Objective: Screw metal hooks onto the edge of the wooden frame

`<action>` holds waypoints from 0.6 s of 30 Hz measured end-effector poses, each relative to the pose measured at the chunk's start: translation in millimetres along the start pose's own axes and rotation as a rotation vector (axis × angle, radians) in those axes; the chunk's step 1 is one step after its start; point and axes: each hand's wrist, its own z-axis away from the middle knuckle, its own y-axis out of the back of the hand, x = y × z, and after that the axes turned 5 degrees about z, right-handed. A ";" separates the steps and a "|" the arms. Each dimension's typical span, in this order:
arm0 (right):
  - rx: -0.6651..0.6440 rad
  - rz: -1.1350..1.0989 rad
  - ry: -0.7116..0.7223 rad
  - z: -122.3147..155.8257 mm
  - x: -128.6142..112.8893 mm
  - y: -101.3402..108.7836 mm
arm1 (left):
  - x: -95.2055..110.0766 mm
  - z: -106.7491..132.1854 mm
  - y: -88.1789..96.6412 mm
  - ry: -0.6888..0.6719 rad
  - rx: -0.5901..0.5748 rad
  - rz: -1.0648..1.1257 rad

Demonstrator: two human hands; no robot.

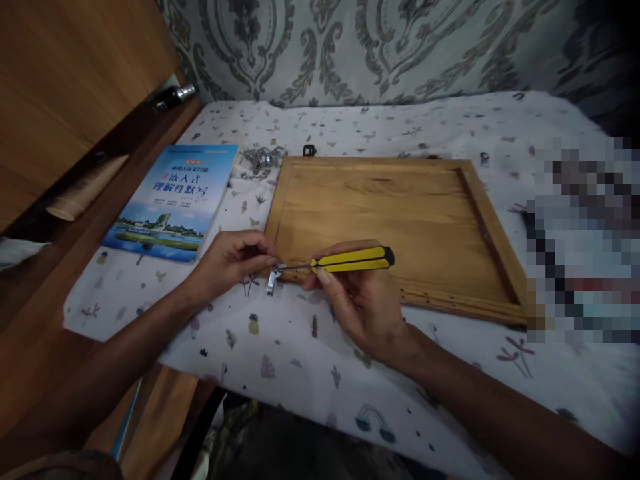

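Note:
A yellow-and-black screwdriver lies in my right hand, its fingers wrapped round the handle. The shaft points left, and its tip meets a small silver metal hinge at the near left corner of a wooden panel. My left hand pinches the upper end of the hinge between thumb and fingertips. Whether a screw sits under the tip is too small to tell. Along the panel's near edge runs a row of small dark holes.
A blue book lies left of the panel. Several loose metal parts are behind the panel's left corner, with a black fitting at its back edge. A tube rests on the wooden ledge at left. Patterned cloth covers the surface.

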 end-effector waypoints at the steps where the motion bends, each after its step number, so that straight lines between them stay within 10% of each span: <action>1: 0.003 -0.013 0.005 0.0 0.6 0.0 | 0.6 0.4 0.5 0.007 -0.001 -0.003; 18: 0.024 -0.051 0.018 -0.4 3.1 -1.0 | 2.7 -0.1 7.4 -0.120 -0.152 -0.204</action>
